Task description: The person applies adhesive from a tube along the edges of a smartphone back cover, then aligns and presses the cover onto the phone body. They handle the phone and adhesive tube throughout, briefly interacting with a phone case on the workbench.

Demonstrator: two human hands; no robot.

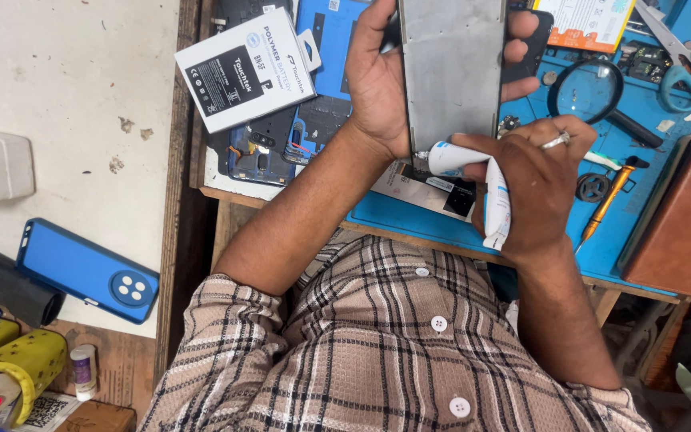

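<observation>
A: We start with the grey metal plate. It sits far centre over the blue mat, long axis running near to far.

B: Our left hand is wrapped around its left edge, fingers curled onto the right edge.

A: Our right hand is closed on a white glue tube, nozzle touching the plate's near left corner. The right hand is nearer that corner.

B: Packages: a white rectangular box with a black label far left, and an orange-and-white pack far right. A blue phone case lies near left.
</observation>
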